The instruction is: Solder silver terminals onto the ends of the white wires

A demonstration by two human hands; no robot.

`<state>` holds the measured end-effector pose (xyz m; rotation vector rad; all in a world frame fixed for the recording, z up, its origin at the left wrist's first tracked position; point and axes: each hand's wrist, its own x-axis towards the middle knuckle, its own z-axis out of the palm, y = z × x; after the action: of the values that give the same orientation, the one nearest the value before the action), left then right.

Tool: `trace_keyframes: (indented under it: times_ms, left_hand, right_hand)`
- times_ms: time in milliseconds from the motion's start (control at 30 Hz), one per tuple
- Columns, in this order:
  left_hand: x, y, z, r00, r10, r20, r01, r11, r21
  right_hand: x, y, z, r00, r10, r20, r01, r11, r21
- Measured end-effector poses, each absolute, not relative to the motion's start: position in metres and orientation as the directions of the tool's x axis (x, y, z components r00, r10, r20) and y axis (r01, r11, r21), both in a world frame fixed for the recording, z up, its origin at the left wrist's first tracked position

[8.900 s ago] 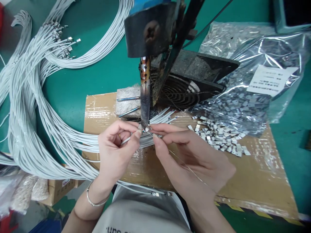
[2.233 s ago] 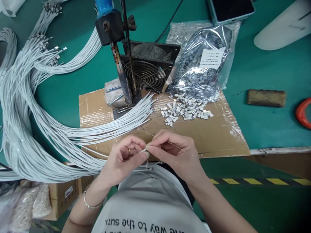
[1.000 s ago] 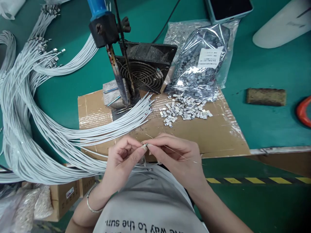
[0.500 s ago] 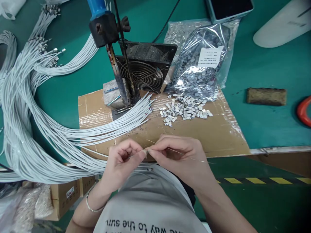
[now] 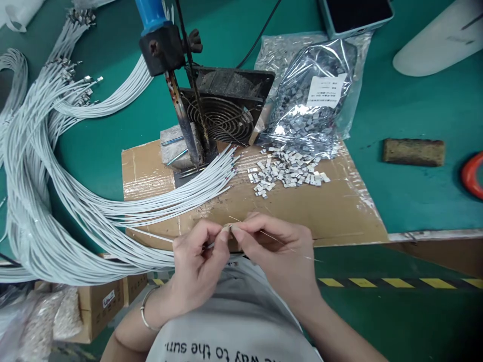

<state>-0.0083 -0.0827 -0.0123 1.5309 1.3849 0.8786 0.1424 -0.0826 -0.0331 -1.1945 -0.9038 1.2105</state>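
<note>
Pinching: left hand and right hand, fingertips together above the near edge of the cardboard; bit between the tips too small to make out.
Left grip: closed round a white cable that runs in from the left; most of it inside the hand is hidden.
Right grip: closed on a thin wire, slanting across the fingers, both ends sticking out.
Shirt print: grey shirt, dark letters upside down to the camera, reads "way to the sun."
Bag label: white sticker on clear bag of small metal parts; several printed lines, too small to read.
Carton label: white tag on brown carton lower left, illegible.
Loose parts: pile of metal pieces on the cardboard, just in front of the bag.
Cable bundle: white cables sweeping in from the left, ends beyond the hands.
Iron: soldering iron, blue handle, angled down in front of a black fan.
Tabletop right: green tabletop carries a brown block, red ring-shaped item and white cylinder with faint marks.
</note>
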Motion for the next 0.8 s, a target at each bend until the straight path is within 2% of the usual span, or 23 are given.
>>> trace_keyframes:
  times_ms: [67, 167, 267, 367, 500, 633, 800]
  left_hand:
    - [-0.008, -0.083, -0.013, 0.114, 0.993, -0.042, 0.353, -0.001, 0.936]
    - [-0.008, -0.082, -0.011, 0.132, 0.983, -0.127, 0.231, 0.094, 0.968]
    - [-0.007, -0.078, -0.006, 0.098, 0.982, -0.162, 0.107, 0.151, 0.983]
    - [-0.006, -0.074, -0.001, 0.004, 0.986, -0.165, 0.096, 0.164, 0.982]
    - [-0.005, -0.069, 0.002, -0.028, 0.971, -0.237, 0.095, 0.238, 0.967]
    - [-0.009, -0.066, 0.001, -0.004, 0.954, -0.299, 0.081, 0.298, 0.951]
    - [-0.013, -0.063, 0.003, 0.044, 0.926, -0.375, 0.089, 0.37, 0.925]
  right_hand:
    - [0.132, -0.087, -0.035, 0.252, 0.967, -0.033, -0.178, 0.012, -0.984]
    - [0.126, -0.09, -0.034, 0.31, 0.938, 0.153, -0.023, 0.169, -0.985]
    - [0.13, -0.088, -0.032, 0.258, 0.915, 0.31, 0.158, 0.277, -0.948]
    - [0.134, -0.084, -0.032, 0.221, 0.9, 0.377, 0.223, 0.329, -0.917]
    - [0.139, -0.08, -0.033, 0.177, 0.914, 0.366, 0.178, 0.336, -0.925]
    - [0.151, -0.074, -0.032, 0.065, 0.962, 0.267, 0.084, 0.261, -0.962]
    - [0.165, -0.06, -0.029, -0.084, 0.986, 0.143, 0.084, 0.15, -0.985]
